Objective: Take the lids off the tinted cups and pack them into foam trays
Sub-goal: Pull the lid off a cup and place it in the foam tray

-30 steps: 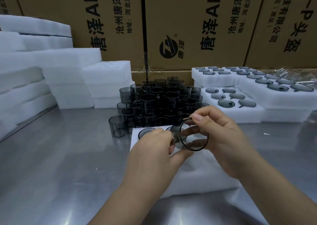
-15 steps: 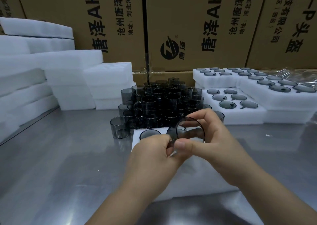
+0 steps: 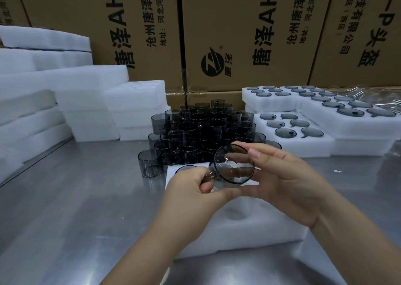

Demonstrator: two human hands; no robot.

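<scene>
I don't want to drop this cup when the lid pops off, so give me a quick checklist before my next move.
1. Right hand grips the tinted cup, thumb under, fingers over: ok.
2. Left hand pinches what looks like the lid tab at the cup's left edge: ok.
3. Lid separated from the cup: cannot tell, the tint hides the seam.
4. Empty pocket in the foam tray below the hands: ok.
5. Cup pile behind stands apart from both hands: ok.
</scene>
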